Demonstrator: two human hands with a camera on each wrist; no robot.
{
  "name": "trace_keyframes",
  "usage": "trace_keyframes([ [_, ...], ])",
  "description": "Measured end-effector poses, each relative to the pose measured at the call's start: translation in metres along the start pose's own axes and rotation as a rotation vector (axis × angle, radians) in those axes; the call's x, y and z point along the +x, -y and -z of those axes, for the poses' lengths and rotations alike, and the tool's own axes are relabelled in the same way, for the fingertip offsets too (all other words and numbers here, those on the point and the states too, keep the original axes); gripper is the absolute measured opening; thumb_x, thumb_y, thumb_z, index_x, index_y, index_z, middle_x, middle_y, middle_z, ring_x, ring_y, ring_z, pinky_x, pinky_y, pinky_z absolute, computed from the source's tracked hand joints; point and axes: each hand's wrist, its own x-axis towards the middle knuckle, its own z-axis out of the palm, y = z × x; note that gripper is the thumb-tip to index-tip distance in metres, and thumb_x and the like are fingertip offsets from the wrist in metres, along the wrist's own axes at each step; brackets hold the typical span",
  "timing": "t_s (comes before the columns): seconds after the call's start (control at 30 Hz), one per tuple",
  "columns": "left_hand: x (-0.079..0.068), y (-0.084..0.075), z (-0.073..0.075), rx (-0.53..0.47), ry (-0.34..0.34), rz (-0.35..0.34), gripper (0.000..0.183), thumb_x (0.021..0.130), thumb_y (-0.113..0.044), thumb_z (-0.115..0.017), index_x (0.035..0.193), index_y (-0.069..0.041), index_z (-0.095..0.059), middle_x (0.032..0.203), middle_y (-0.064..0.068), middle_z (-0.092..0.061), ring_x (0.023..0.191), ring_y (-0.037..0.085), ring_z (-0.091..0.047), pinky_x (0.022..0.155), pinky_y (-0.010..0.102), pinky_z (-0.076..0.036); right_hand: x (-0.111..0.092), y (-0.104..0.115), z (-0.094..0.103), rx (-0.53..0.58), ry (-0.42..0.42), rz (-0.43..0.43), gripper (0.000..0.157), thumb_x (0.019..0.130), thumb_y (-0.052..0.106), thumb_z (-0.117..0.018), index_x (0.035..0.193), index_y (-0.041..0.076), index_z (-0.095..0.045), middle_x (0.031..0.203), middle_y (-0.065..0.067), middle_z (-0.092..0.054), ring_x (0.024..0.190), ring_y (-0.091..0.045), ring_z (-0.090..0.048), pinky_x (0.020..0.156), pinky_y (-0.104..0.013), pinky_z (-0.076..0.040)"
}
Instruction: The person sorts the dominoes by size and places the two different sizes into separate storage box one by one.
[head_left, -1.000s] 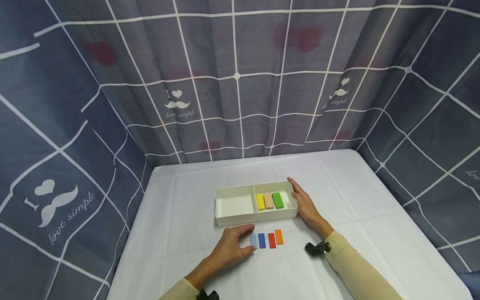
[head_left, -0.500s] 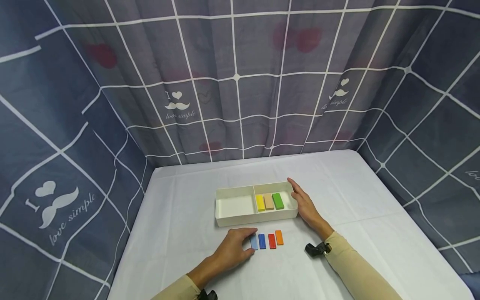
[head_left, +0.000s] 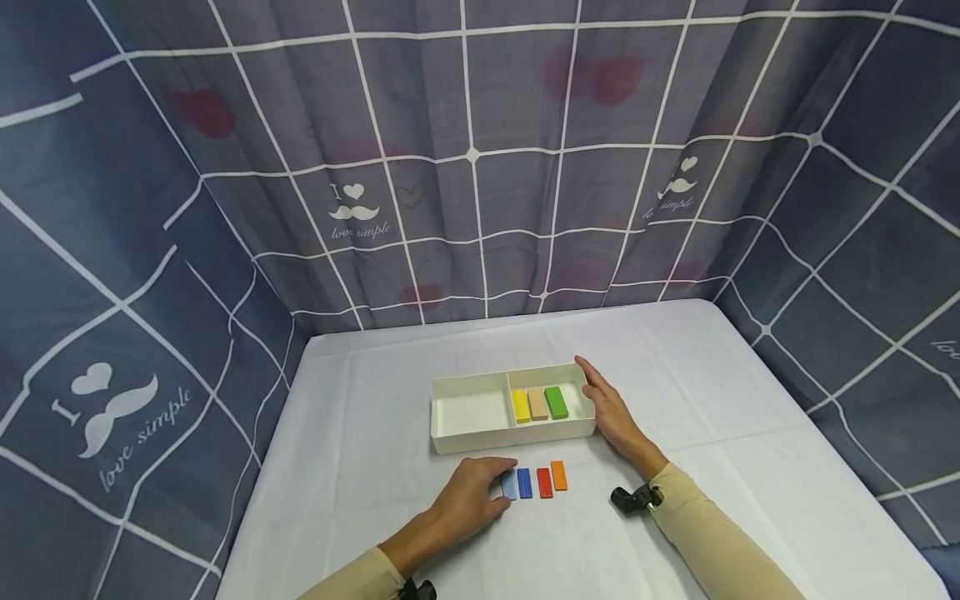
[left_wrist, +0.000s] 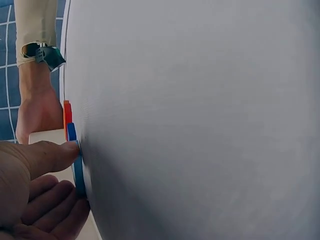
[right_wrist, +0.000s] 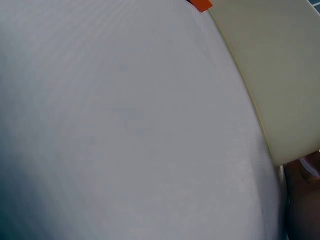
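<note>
My left hand [head_left: 465, 500] pinches a light blue block [head_left: 508, 485] by its two ends, thumb at the near end and fingertips at the far end. In the left wrist view, this block [left_wrist: 78, 175] shows between thumb and fingers, low over the white cloth. Right beside it, a dark blue block [head_left: 524, 483], a red block [head_left: 544, 483] and an orange block [head_left: 558, 476] form a row. My right hand [head_left: 613, 417] holds the right end of a white two-compartment box [head_left: 480, 442], thumb over the rim and fingers at the far corner.
Inside the box's right compartment lie a yellow block [head_left: 521, 406], a beige block [head_left: 537, 403] and a green block [head_left: 556, 402]. A divider separates the left compartment. The table [head_left: 360, 417] wears a white cloth, and checked curtains [head_left: 420, 200] enclose its back and sides.
My left hand has shifted slightly right along the light blue block, its fingers staying at the block's ends. The right hand, the box and the other blocks look unmoved.
</note>
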Motion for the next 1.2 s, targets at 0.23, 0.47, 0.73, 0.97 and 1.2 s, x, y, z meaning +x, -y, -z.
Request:
trace_keyframes([
  [0.23, 0.002, 0.000, 0.000, 0.020, 0.009, 0.010, 0.052, 0.084, -0.004, -0.094, 0.133, -0.002, -0.077, 0.130, 0.010, -0.080, 0.122, 0.021, -0.077, 0.102, 0.035, -0.063, 0.001, -0.001, 0.000, -0.012, 0.001, -0.008, 0.058, 0.117, 0.014, -0.036, 0.174, 0.015, -0.031, 0.182, -0.014, -0.024, 0.170, -0.040, -0.015, 0.138, -0.061, -0.009],
  [0.47, 0.002, 0.001, 0.000, 0.027, 0.010, 0.013, 0.051, 0.085, -0.004, -0.093, 0.133, -0.002, -0.077, 0.131, 0.010, -0.080, 0.122, 0.021, -0.077, 0.102, 0.035, -0.063, 0.001, 0.000, 0.000, -0.011, 0.000, -0.002, 0.058, 0.116, 0.011, -0.036, 0.174, 0.015, -0.032, 0.182, -0.013, -0.024, 0.170, -0.040, -0.015, 0.138, -0.060, -0.008],
  [0.73, 0.002, 0.000, 0.006, 0.000, 0.007, 0.025, 0.051, 0.087, -0.002, -0.090, 0.136, -0.002, -0.076, 0.134, 0.010, -0.078, 0.126, 0.021, -0.075, 0.104, 0.035, -0.062, 0.000, 0.001, 0.000, -0.015, 0.004, -0.001, 0.058, 0.117, 0.012, -0.036, 0.174, 0.015, -0.031, 0.182, -0.014, -0.025, 0.170, -0.038, -0.015, 0.138, -0.060, -0.009],
  [0.97, 0.004, -0.004, 0.017, -0.003, 0.000, 0.022, 0.052, 0.088, -0.002, -0.090, 0.137, -0.002, -0.075, 0.137, 0.010, -0.077, 0.127, 0.020, -0.074, 0.105, 0.037, -0.062, 0.000, 0.002, 0.001, -0.016, 0.008, -0.007, 0.058, 0.117, 0.014, -0.037, 0.174, 0.016, -0.030, 0.182, -0.014, -0.025, 0.170, -0.038, -0.014, 0.137, -0.061, -0.010],
  [1.2, 0.005, -0.008, 0.032, -0.004, -0.035, -0.026, 0.052, 0.086, 0.002, -0.090, 0.136, 0.000, -0.075, 0.134, 0.012, -0.078, 0.126, 0.023, -0.075, 0.104, 0.040, -0.063, 0.000, 0.001, 0.001, -0.003, 0.007, 0.005, 0.058, 0.117, 0.012, -0.037, 0.174, 0.014, -0.031, 0.182, -0.014, -0.025, 0.171, -0.037, -0.012, 0.138, -0.060, -0.007],
])
